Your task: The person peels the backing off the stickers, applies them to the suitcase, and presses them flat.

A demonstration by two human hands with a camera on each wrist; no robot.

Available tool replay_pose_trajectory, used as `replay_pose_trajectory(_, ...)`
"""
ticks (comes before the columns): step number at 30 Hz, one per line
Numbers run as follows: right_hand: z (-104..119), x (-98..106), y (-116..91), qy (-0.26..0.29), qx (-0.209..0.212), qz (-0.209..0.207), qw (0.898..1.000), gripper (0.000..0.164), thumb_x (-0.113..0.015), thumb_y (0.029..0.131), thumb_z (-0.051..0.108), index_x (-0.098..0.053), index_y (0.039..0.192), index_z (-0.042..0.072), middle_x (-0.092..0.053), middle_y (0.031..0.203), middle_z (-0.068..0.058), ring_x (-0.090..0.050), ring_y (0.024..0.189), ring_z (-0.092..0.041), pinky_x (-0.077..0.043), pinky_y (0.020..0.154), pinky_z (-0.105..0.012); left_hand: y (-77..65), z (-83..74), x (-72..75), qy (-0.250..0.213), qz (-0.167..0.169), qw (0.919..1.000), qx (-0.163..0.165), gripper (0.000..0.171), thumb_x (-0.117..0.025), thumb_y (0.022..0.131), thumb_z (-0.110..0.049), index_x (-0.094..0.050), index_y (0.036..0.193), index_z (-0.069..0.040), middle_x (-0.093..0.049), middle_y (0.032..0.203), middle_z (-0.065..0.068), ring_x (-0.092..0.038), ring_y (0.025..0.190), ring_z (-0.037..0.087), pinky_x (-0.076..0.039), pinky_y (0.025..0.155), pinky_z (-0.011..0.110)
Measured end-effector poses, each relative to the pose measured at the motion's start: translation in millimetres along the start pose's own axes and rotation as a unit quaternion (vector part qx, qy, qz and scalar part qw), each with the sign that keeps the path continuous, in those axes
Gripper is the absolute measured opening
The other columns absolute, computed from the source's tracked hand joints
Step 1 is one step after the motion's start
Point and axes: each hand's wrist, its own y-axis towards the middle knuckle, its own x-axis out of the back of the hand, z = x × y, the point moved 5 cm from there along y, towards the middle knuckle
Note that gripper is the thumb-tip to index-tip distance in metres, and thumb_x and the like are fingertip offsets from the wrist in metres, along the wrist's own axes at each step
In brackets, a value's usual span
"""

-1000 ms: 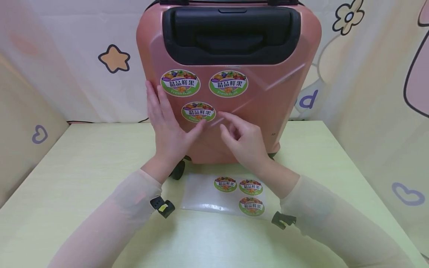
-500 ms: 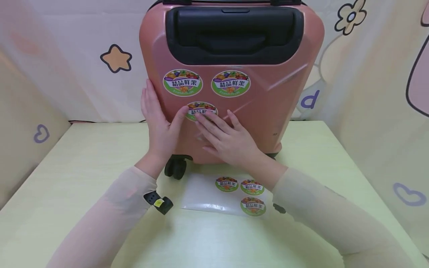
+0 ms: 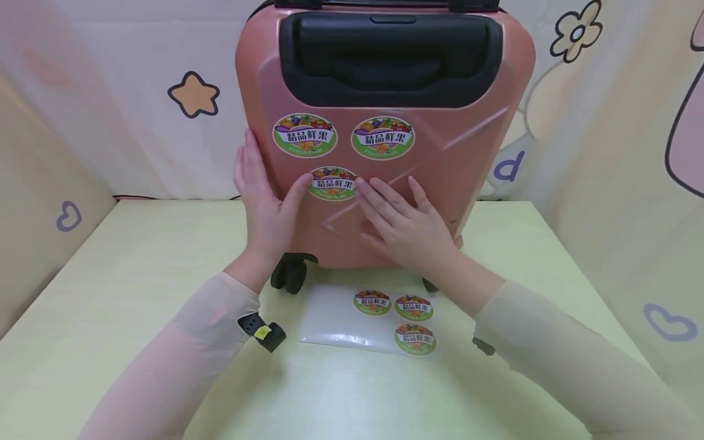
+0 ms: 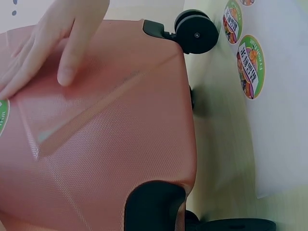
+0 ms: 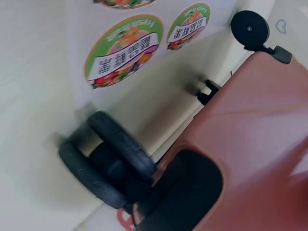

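A pink hard-shell suitcase [image 3: 445,171] stands upright with a black recessed handle panel [image 3: 385,88] near its top. Three oval fruit stickers are on its front: an upper left sticker [image 3: 305,135], an upper right sticker [image 3: 382,139] and a lower sticker [image 3: 333,184]. My left hand [image 3: 265,208] rests along the suitcase's left side, its thumb at the lower sticker's left edge. On the other side, my right hand [image 3: 407,229] lies with straight fingers against the shell, fingertips at that sticker's right edge. In the left wrist view, the right hand [image 4: 62,36] reaches across the ribbed shell.
A white sticker sheet [image 3: 341,318] lies on the pale table [image 3: 137,293] before the suitcase, with three oval stickers at its right side. Black caster wheels [image 3: 289,275] stick out below the shell. Behind hangs a patterned curtain [image 3: 137,61].
My right hand went from bent fingers to flat on the lower sticker, then slid right to its edge. The left thumb shifted to the sticker's left side, and the left hand stays against the suitcase.
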Motion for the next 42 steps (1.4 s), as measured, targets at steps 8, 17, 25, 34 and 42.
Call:
replay_pose_trajectory(8,-40.7,50.3,23.4,0.125,-0.072,-0.187,0.972,0.053,-0.062,0.088,0.026,-0.047,0.133,0.003,-0.041,0.141,-0.016,-0.03,0.135,-0.029,-0.014,0.108,-0.054,-4.8,-10.2,14.6,0.048,-0.036,0.9948,-0.082,0.063,-0.059,0.089,-0.035,-0.034,0.141,-0.009,-0.026,0.148,0.001,-0.015,0.135,0.012,-0.022,0.107,0.032)
replay_pose_trajectory(17,-72.8,62.1,52.4,0.08,-0.17,-0.115,0.975,0.063,-0.044,0.095,0.045,-0.037,0.139,0.0,-0.042,0.135,-0.019,-0.028,0.132,-0.032,-0.002,0.109,-0.052,-31.6,-42.4,1.7,0.169,0.034,0.9203,-0.351,0.022,-0.059,0.086,-0.017,-0.066,0.103,-0.003,-0.058,0.093,0.014,-0.052,0.084,0.031,-0.042,0.07,0.042)
replay_pose_trajectory(25,-69.6,54.2,53.1,0.076,-0.195,-0.119,0.971,0.067,-0.042,0.094,0.05,-0.036,0.138,0.0,-0.039,0.135,-0.019,-0.026,0.132,-0.033,-0.002,0.11,-0.05,-46.4,-29.8,-31.8,0.35,0.093,0.8333,-0.418,0.056,-0.059,0.089,-0.035,-0.04,0.141,-0.024,-0.02,0.149,0.015,-0.018,0.136,0.034,-0.014,0.105,0.057)
replay_pose_trajectory(34,-67.6,52.4,54.8,0.086,-0.21,-0.137,0.964,0.067,-0.043,0.093,0.05,-0.038,0.137,0.0,-0.04,0.135,-0.019,-0.026,0.132,-0.031,-0.002,0.11,-0.049,-33.1,-14.5,-44.7,0.401,0.055,0.8301,-0.383,0.064,-0.042,0.09,-0.059,-0.025,0.147,-0.035,0.01,0.155,0.007,-0.006,0.14,0.032,-0.007,0.106,0.058)
replay_pose_trajectory(42,-70.2,53.0,53.7,0.083,-0.208,-0.134,0.965,0.067,-0.043,0.093,0.05,-0.036,0.138,0.001,-0.039,0.136,-0.018,-0.024,0.133,-0.03,-0.001,0.11,-0.048,-11.5,-7.0,-23.4,0.404,0.027,0.86,-0.311,0.076,-0.037,0.088,-0.064,-0.003,0.15,-0.034,0.017,0.154,0.005,0.0,0.14,0.032,-0.004,0.105,0.059)
